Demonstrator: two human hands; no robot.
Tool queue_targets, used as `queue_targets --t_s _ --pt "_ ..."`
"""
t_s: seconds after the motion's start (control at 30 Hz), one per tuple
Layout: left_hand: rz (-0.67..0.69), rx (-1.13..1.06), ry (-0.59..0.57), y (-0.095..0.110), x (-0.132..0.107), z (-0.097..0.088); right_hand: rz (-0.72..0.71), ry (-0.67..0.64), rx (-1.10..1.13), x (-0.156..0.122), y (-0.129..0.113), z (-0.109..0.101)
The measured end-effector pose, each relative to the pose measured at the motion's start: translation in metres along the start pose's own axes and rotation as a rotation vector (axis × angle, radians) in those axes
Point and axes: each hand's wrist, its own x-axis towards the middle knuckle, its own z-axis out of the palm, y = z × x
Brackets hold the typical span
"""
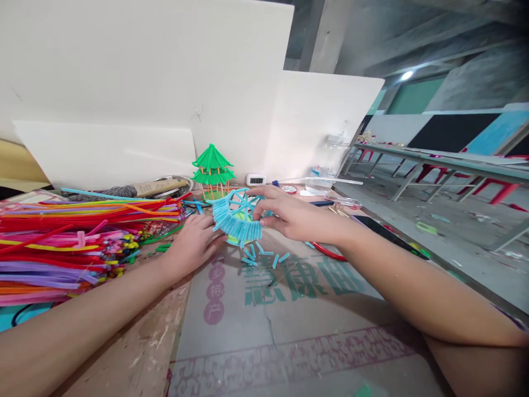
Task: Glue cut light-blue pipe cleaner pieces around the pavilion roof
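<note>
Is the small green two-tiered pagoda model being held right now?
No, the green pagoda model stands untouched beyond the light-blue fringed piece.

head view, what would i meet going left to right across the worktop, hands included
colourful fuzzy stems → left hand → light blue fringed piece → right hand → flat black slab

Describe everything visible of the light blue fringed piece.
The light blue fringed piece looks fuzzy, with spokes meeting at a hub and short strips packed along its left and near rim. It looks tilted. The right hand holds its right side, partly hiding it; the left hand is beside its left edge, contact unclear.
</note>
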Motion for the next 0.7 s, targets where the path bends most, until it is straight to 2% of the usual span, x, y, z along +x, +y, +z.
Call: queue_targets --t_s 0.2,0.43,0.7 --pt "-0.005 -0.005 -0.018 0.000 0.000 -0.001 -0.014 -0.006 -0.056 0.001 0.001 0.004" --pt "0.012 -0.010 -0.008 0.000 0.000 0.000 -0.063 0.048 -0.051 0.003 0.001 0.009" --pt "0.012 -0.019 -0.011 0.001 0.000 -0.001 -0.024 -0.042 -0.004 0.000 -0.002 -0.005"
